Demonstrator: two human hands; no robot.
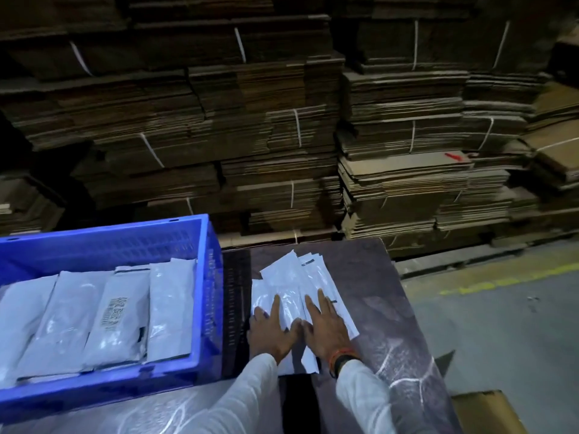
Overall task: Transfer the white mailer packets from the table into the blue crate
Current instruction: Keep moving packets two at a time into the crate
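Observation:
A loose pile of white mailer packets (293, 278) lies on the dark table (385, 308), just right of the blue crate (205, 277). My left hand (272, 332) and my right hand (326, 327) both rest flat on the near end of the pile, fingers spread, pressing on the packets and gripping nothing. Inside the crate, several white mailer packets (122, 314) stand side by side in a row, one showing a printed label.
Tall stacks of flattened, strapped cardboard (282, 136) rise right behind the table. The table's right edge drops to a grey floor with a yellow line (488, 286). A cardboard box (488, 408) sits low at the right. Clear plastic film (125, 415) covers the near table.

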